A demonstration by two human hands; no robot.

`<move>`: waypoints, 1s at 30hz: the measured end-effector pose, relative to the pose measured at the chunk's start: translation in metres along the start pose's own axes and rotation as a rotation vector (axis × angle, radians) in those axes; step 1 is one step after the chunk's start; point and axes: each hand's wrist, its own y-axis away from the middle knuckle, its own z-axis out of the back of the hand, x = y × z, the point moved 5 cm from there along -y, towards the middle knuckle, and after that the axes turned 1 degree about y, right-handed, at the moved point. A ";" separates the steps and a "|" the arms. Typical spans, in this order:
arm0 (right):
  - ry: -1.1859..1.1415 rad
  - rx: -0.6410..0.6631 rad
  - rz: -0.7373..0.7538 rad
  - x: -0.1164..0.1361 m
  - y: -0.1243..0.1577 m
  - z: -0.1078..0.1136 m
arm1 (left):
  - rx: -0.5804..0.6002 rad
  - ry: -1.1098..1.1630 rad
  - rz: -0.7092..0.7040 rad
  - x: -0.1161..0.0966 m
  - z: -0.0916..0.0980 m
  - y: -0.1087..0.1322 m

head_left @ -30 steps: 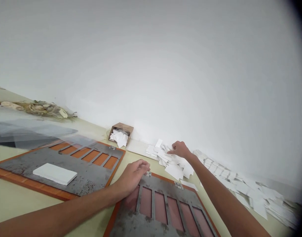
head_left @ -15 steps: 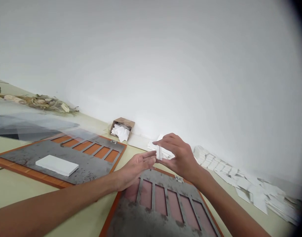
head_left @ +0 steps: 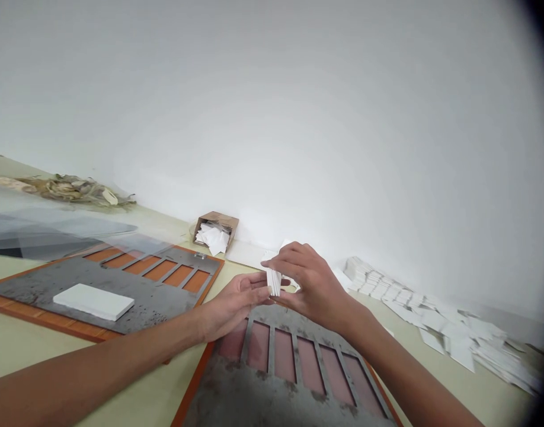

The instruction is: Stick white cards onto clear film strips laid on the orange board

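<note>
Now my right grip [head_left: 314,290] pinches thin white cards [head_left: 274,283], left grip [head_left: 236,305] half spread beside; near frame's slots [head_left: 283,362] look empty.

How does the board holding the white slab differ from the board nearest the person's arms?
The left board has bright orange slots; the near board has dull pink ones. The left board carries a white slab; the near board shows none. The view's bottom edge cuts off the near board. Both are scuffed grey metal plates with orange edging and rows of rectangular slots.
</note>
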 end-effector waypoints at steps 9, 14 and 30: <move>-0.037 0.065 -0.012 0.002 -0.001 -0.008 | -0.062 0.028 0.079 0.009 0.010 0.003; -0.085 0.091 -0.028 0.002 -0.001 -0.008 | -0.100 0.048 0.125 0.010 0.010 0.004; -0.192 0.090 0.057 -0.003 -0.004 -0.008 | -0.366 -0.004 0.194 0.011 0.027 0.015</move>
